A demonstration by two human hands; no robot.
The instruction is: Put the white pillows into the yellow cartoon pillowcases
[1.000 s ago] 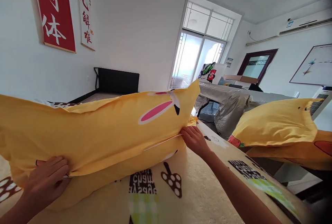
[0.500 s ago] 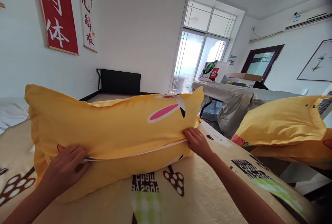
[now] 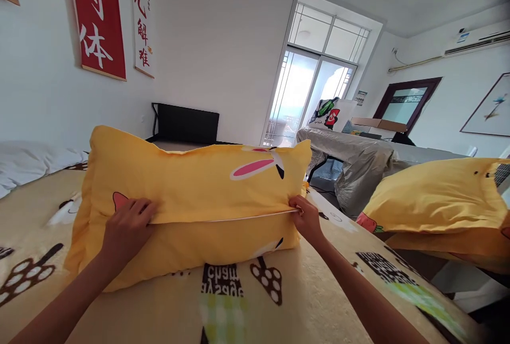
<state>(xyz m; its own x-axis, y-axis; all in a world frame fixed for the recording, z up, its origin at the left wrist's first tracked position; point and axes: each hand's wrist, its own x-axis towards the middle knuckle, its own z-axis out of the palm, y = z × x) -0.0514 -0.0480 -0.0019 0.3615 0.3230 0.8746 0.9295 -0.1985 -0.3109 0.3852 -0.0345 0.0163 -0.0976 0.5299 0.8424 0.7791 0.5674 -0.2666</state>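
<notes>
A plump yellow pillow [image 3: 199,190] with a pink-eared rabbit print lies on the patterned blanket [image 3: 319,301] before me. Along its near side runs a seam with a thin white edge, where two layers of the pillowcase meet. My right hand [image 3: 306,219] pinches this edge at the right end. At the left, my left hand [image 3: 129,227] is closed over the flap of the pillowcase, beside a red printed patch. Its fingertips curl into the cloth and are partly hidden.
More yellow pillows [image 3: 434,195] are stacked at the right. A table under grey plastic sheeting [image 3: 358,158] stands behind, bearing an open carton [image 3: 378,123] and a printed bag [image 3: 329,112]. White bedding [image 3: 35,163] lies at the far left, and a black panel [image 3: 187,123] stands by the wall.
My left hand has moved right and up along the seam, and the pillow's left end has shifted inward. The gap at the seam looks narrower. My right hand keeps its grip at the right end.
</notes>
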